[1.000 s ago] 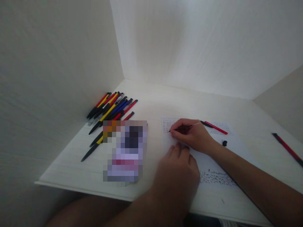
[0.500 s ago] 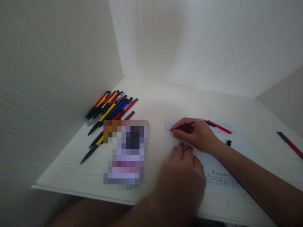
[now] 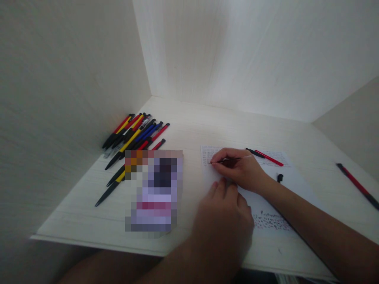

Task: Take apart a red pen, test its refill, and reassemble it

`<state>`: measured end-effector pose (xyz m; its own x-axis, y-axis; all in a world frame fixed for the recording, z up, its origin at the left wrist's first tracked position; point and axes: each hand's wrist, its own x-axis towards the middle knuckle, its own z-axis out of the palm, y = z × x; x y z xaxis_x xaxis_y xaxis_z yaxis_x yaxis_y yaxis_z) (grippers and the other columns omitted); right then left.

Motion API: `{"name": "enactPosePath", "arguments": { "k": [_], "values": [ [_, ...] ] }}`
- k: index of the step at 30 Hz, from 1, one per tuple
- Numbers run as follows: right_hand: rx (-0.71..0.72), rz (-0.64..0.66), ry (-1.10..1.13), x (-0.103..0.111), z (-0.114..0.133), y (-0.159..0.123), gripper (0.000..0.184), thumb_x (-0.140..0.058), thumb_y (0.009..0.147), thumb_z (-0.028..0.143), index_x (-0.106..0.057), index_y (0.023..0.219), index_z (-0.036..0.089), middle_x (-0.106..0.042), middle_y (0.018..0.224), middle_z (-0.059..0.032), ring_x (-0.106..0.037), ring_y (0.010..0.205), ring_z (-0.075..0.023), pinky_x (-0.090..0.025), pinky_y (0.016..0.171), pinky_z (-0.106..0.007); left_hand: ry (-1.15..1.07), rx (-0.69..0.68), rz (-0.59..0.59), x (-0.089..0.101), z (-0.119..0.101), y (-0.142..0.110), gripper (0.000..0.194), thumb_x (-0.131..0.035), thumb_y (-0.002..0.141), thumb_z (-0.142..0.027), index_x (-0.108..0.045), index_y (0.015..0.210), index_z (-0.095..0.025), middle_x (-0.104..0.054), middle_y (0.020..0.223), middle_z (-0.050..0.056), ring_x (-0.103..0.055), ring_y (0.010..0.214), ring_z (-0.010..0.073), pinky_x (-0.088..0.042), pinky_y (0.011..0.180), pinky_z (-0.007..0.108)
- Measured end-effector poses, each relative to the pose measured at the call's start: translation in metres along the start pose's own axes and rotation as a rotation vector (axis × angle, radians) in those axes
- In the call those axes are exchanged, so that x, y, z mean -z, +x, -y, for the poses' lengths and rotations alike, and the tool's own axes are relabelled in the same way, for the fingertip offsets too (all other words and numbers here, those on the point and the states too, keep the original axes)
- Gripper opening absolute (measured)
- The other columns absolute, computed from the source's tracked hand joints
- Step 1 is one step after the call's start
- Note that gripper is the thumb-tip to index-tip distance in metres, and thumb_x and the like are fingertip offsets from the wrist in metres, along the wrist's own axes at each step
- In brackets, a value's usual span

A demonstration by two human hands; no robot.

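My right hand (image 3: 241,169) pinches a thin pen refill (image 3: 233,159), its tip touching the top left of a white sheet of paper (image 3: 291,179) covered with small scribbles. My left hand (image 3: 223,217) lies flat on the sheet's left edge, fingers together and stretched forward, holding nothing. Just beyond the right hand a red and black pen body (image 3: 265,156) lies on the paper, and a small black cap (image 3: 280,178) rests near my right wrist.
A pile of several red, yellow, blue and black pens (image 3: 133,136) lies at the left by the side wall. A blurred card (image 3: 154,191) sits beside it. Another red and black pen (image 3: 357,185) lies far right. White walls enclose the desk (image 3: 207,122).
The refill tip shifted slightly along the top line of the paper; both hands otherwise stay in place. The view drifted a little.
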<state>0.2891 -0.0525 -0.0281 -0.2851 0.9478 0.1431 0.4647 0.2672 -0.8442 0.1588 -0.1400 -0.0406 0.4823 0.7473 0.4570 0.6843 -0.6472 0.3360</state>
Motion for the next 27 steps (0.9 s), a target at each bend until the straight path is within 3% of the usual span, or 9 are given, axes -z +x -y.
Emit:
{"name": "enactPosePath", "arguments": {
  "k": [27],
  "values": [
    [0.038,0.023,-0.153,-0.0018,0.004,0.001,0.006,-0.064,0.082,0.021,-0.07,0.083,0.02,-0.072,0.083,-0.0032,-0.065,0.074,-0.0159,-0.054,0.07,-0.031,0.037,-0.015,-0.009,0.0001,-0.0026,-0.0001,0.011,-0.068,0.081,-0.019,-0.071,0.085,-0.009,-0.065,0.088,0.011,-0.061,0.092,0.0286,-0.058,0.081,0.043]
  ]
}}
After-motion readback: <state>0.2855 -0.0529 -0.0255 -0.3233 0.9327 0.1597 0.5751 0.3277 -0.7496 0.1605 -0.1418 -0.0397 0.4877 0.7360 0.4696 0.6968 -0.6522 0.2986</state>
